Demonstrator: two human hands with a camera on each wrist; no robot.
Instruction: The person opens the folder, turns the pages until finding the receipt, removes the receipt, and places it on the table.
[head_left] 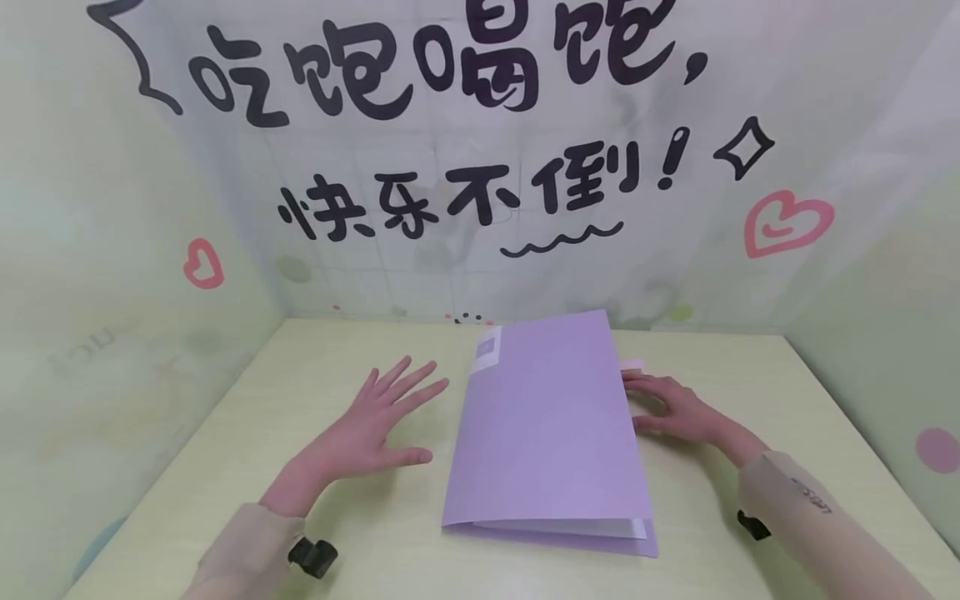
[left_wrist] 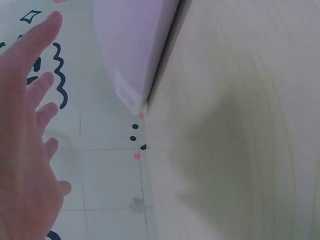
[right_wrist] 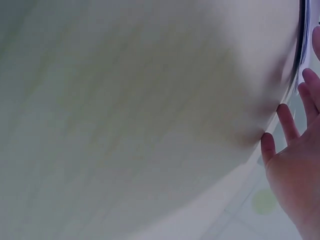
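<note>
A purple folder [head_left: 551, 425] lies on the table with its front cover slightly raised. White pages [head_left: 570, 527] show in the gap along its near edge. A white label [head_left: 487, 348] sits at the cover's upper left corner. To the left of the folder, my left hand [head_left: 367, 429] is held apart from it, fingers spread and holding nothing. My right hand [head_left: 678, 408] is at the folder's right edge, fingers loosely bent, fingertips right at the cover. In the right wrist view, its lower fingertips [right_wrist: 268, 142] rest by the tabletop. A small pink tab [head_left: 632, 364] pokes out beyond the right edge.
The pale wooden table [head_left: 337, 517] meets a printed backdrop [head_left: 420, 283] with black lettering and pink hearts behind the folder. Side panels [head_left: 885, 367] stand to the left and right. A black wrist strap piece [head_left: 313, 557] shows below the left sleeve.
</note>
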